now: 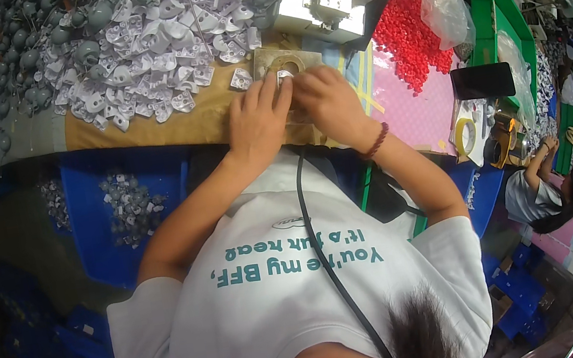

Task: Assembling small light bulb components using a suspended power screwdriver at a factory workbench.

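My left hand [255, 120] and my right hand [329, 101] meet at the table's near edge, over a pale block with a round recess [289, 64]. A small white plastic part [284, 73] shows at the tips of my left fingers, which are pressed together on it. The fingers of my right hand are curled in close beside it; what they pinch, if anything, is hidden. Another loose white plastic piece [240, 78] lies just left of the block. Beyond my left hand spreads a large heap of white plastic parts [154, 50].
Grey round parts [28, 59] are piled at the far left. A white machine [323, 4] stands behind the block. To the right are red pieces [410, 36], a black phone [482, 82], a tape roll [466, 136] and a green crate [490, 19]. Another person [543, 191] sits farther right.
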Demonstrator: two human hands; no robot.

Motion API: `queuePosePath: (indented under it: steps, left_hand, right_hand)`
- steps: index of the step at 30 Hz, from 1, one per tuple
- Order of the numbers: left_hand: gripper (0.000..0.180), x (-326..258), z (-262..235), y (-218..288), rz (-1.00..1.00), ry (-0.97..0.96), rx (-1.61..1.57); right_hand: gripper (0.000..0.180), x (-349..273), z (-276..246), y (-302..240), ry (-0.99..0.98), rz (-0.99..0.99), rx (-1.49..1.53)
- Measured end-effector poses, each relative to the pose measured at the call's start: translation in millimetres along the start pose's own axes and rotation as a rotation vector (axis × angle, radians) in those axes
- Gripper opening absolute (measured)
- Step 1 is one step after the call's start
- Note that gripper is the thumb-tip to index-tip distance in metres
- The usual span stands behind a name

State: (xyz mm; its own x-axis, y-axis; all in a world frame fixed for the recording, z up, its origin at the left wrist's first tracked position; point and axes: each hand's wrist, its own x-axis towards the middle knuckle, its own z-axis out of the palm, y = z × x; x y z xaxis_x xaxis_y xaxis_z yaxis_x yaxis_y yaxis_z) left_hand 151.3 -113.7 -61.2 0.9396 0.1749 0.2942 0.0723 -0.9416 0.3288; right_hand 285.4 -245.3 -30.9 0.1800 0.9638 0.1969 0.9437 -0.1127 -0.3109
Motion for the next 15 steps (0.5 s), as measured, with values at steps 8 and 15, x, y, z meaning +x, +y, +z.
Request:
queuePosePath:
  steps: [8, 15]
  left_hand:
    - [0.043, 7, -1, -8, 0.056, -0.027, 0.02]
    - [0.042, 10, -3, -10, 0.064, -0.034, -0.035]
  right_hand:
    - [0.043, -43, -28, 29, 0.097, 0.428, 0.522]
    - [0.039, -53, 22, 26, 0.269, 0.567, 0.346]
